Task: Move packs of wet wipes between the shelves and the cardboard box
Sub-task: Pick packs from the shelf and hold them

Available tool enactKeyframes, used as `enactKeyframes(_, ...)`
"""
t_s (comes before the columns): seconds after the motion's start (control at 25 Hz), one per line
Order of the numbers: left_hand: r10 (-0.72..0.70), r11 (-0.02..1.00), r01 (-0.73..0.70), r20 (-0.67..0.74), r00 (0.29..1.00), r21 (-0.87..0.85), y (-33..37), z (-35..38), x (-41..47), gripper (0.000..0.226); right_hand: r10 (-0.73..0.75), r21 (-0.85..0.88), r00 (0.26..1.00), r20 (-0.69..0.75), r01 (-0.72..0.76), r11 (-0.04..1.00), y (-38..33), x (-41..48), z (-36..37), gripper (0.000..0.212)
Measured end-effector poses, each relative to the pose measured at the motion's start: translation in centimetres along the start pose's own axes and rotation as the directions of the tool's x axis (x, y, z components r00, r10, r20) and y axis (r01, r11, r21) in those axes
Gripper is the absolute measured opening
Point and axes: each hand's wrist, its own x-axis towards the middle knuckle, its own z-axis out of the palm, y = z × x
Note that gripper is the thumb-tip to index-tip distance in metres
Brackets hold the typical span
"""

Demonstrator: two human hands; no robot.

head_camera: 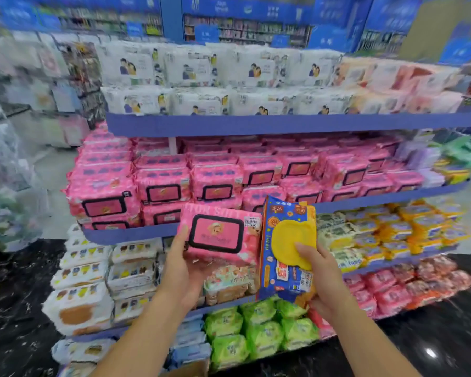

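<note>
Near the pink-stocked shelf [125,233], our left hand [185,265] gripped a pink pack [218,235], our right hand [321,278] a blue pack [286,246], hiding stock behind; green packs [256,330] sat below.

Left grip [186,266] cupped under pink pack [218,235], right grip [324,282] clasped round blue pack [286,240], both out front.

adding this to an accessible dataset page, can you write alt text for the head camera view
A person's left hand holds a pink wet wipes pack and the right hand holds a blue pack with a yellow lid, side by side in front of store shelves. The shelves are stacked with white, pink, green and orange packs.
</note>
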Motion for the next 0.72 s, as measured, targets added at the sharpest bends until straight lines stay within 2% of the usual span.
enactKeyframes(0.12,-0.022,0.989,0.021,0.010,1.000,0.149,-1.4,5.1,0.9,0.032,0.003,0.016,1.000,-0.012,-0.003,1.000,-3.4,2.8,-5.3,0.035)
enactKeyframes(0.2,-0.068,0.968,0.040,0.108,0.992,0.246,-1.3,7.2,2.1,0.029,-0.003,0.020,1.000,0.003,0.003,1.000,-5.1,4.7,-7.7,0.044)
enactKeyframes(0.24,-0.097,0.960,0.045,0.174,0.980,0.278,-0.9,8.0,3.0,0.035,-0.009,0.013,1.000,0.011,0.009,1.000,-5.9,5.6,-8.5,0.051)
enactKeyframes(0.32,-0.198,0.919,0.075,0.286,0.938,0.387,0.4,9.6,5.3,0.062,-0.024,-0.024,1.000,0.016,0.024,0.999,-7.8,8.1,-10.1,0.054)
enactKeyframes(0.4,-0.332,0.827,0.096,0.344,0.879,0.554,1.4,11.3,8.1,0.093,-0.053,-0.055,0.999,-0.005,0.053,0.997,-9.1,11.3,-11.6,0.046)
enactKeyframes(0.44,-0.370,0.784,0.096,0.338,0.866,0.613,1.5,12.0,9.2,0.096,-0.060,-0.085,0.998,-0.002,0.060,0.995,-9.6,12.5,-12.1,0.051)
enactKeyframes(0.52,-0.340,0.753,0.060,0.310,0.888,0.655,1.1,14.7,13.0,0.079,-0.066,-0.111,0.997,0.027,0.069,0.991,-10.9,16.7,-13.0,0.063)
enactKeyframes(0.6,-0.275,0.756,0.016,0.294,0.916,0.655,1.1,16.6,13.8,0.054,-0.061,-0.125,0.998,0.027,0.064,0.990,-11.1,18.6,-12.9,0.055)
enactKeyframes(0.64,-0.241,0.766,0.008,0.276,0.931,0.643,0.9,17.4,14.8,0.050,-0.066,-0.121,0.997,0.044,0.071,0.990,-11.3,20.1,-12.8,0.050)
enactKeyframes(0.72,-0.161,0.762,-0.006,0.199,0.967,0.648,0.3,18.3,18.1,0.069,-0.064,-0.157,0.996,0.065,0.074,0.985,-12.1,24.1,-12.4,0.044)
